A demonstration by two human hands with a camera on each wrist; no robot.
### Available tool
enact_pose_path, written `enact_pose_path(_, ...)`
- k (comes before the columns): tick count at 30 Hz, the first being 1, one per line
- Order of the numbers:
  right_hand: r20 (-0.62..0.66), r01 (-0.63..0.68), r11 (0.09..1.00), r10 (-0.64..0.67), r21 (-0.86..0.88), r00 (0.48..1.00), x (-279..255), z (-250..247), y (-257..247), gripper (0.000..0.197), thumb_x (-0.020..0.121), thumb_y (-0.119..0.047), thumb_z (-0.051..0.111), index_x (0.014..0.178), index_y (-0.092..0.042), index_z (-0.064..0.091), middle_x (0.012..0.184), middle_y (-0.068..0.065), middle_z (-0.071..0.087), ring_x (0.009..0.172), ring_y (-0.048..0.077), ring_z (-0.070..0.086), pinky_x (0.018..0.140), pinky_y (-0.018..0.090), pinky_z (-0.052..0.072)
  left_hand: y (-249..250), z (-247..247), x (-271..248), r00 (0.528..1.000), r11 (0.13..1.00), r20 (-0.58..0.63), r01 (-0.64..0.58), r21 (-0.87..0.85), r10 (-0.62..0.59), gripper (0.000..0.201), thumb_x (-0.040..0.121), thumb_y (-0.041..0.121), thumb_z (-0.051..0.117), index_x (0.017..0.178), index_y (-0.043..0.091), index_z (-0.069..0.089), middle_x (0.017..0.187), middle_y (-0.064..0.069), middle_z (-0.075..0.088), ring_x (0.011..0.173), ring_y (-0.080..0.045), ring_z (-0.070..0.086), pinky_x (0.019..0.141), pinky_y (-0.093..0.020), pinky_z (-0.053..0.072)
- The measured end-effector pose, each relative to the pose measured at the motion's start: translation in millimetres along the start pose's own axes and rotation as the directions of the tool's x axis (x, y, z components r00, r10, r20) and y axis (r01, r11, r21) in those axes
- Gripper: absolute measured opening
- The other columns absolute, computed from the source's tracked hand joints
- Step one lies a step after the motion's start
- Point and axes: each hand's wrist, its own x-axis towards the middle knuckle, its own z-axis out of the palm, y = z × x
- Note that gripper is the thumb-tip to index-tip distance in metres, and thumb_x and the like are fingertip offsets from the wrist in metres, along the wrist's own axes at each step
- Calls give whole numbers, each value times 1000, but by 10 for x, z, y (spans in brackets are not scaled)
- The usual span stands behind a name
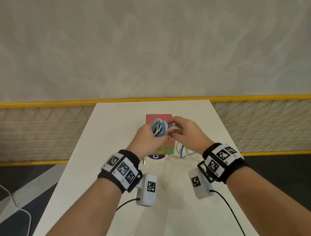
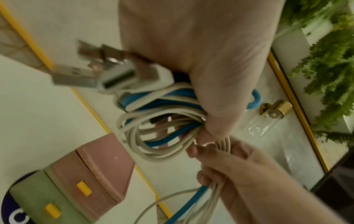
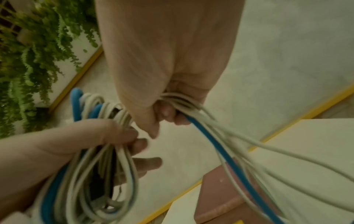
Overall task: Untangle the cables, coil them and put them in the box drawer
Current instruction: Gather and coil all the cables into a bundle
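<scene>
Above the white table (image 1: 109, 170), just in front of the pink and green drawer box (image 1: 164, 149), you hold a half-made coil of blue and white cables (image 1: 158, 128) in your left hand (image 1: 145, 139), fingers curled round the loops, while your right hand (image 1: 185, 133) grips the loose run of the same cables and feeds it toward the coil. The rest of the cables (image 1: 184, 151) trail down from your right fist onto the table beside the box. The risk from here, as it looks, is that blue and white strands are being wound together as one bundle: if they are still crossed further down, the tangle gets wrapped into the coil instead of cleared. The plugs (image 2: 99, 72) sticking out of the coil near your left thumb could also snag a passing loop, and a slack left grip could let the turns spring open. The trailing strands may drag against the box and shift it. Both wrists are raised over the box, hands close together and nearly touching, your left palm turned inward with the loops standing up from it, your right knuckles up, the strands leaving the fist downward. The drawers look closed, so nothing appears stowed yet.
</scene>
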Motion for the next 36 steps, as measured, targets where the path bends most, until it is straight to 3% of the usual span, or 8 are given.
enact_pose_path(8, 38, -60, 998, 59, 34, 998, -400, 76, 264, 10, 100, -24, 40, 93, -21, 47, 72, -4, 56, 72, 18, 60, 69, 29, 46, 88, -136, -32, 991, 944, -99, 51, -326, -88, 36, 91, 27, 66, 62, 10, 53, 48, -4, 50, 46, -22, 49, 60, -35, 52)
enact_pose_path(12, -37, -32, 998, 34, 53, 999, -398, 186, 106, 20, 101, -23, 32, 90, -37, 38, 70, -14, 47, 62, -1, 51, 63, 20, 43, 92, -98, -44, 995, 958, -74, 40, -286, -64, 45, 75, 49, 75, 70, 8, 59, 56, -8, 51, 51, -18, 50, 60, -37, 51)
enact_pose_path(15, -26, 2, 999, -3, -35, 1000, -377, 270, -8, 12, 101, -21, 33, 106, -19, 44, 79, 10, 61, 70, 19, 58, 68, 38, 48, 102, -24, -64, 996, 951, -47, 60, -305, -78, 87, 57, 69, 77, 95, -7, 61, 77, -22, 63, 70, -31, 63, 74, -48, 57)
enact_pose_path(19, 45, 15, 973, -5, -229, 999, -376, 289, -76, 27, 100, -20, 33, 120, -4, 43, 88, 21, 67, 77, 38, 63, 69, 47, 51, 127, 107, -73, 992, 940, -44, 98, -328, -119, 34, 71, 40, 81, 80, 16, 59, 58, 9, 64, 58, -5, 64, 55, -19, 50)
enact_pose_path(24, 67, 128, 908, -110, -398, 992, -397, 306, -170, 30, 100, -20, 35, 126, -5, 39, 79, 19, 64, 65, 37, 58, 59, 47, 48, 121, 241, -111, 963, 887, -178, 104, -450, -203, 20, 73, 27, 80, 81, 20, 63, 71, 1, 66, 71, -15, 66, 68, -31, 56)
enact_pose_path(29, 20, 149, 914, -153, -377, 988, -532, 388, 10, 22, 98, -23, 42, 112, -6, 45, 71, 8, 52, 59, 29, 45, 49, 34, 31, 211, 23, -26, 902, 889, -381, 8, -459, -205, 12, 81, 16, 69, 88, 10, 61, 72, -9, 62, 61, -21, 61, 57, -33, 54)
enact_pose_path(33, 98, -22, 928, 63, -373, 993, -660, 519, 374, 15, 101, -26, 33, 106, -13, 39, 77, 3, 56, 75, 30, 51, 80, 36, 42, 310, -211, 31, 898, 855, -409, -79, -513, -163, 11, 87, 14, 65, 90, 5, 59, 66, -12, 59, 55, -21, 60, 46, -27, 51)
enact_pose_path(36, 163, -127, 866, 231, -483, 959, -565, 480, 555, 47, 95, -36, 47, 132, -16, 30, 120, 5, 58, 120, 24, 49, 115, 50, 18, 290, -160, -36, 925, 880, -363, -77, -469, -113, 13, 88, 19, 68, 87, 11, 58, 62, -7, 61, 52, -20, 61, 52, -31, 51)
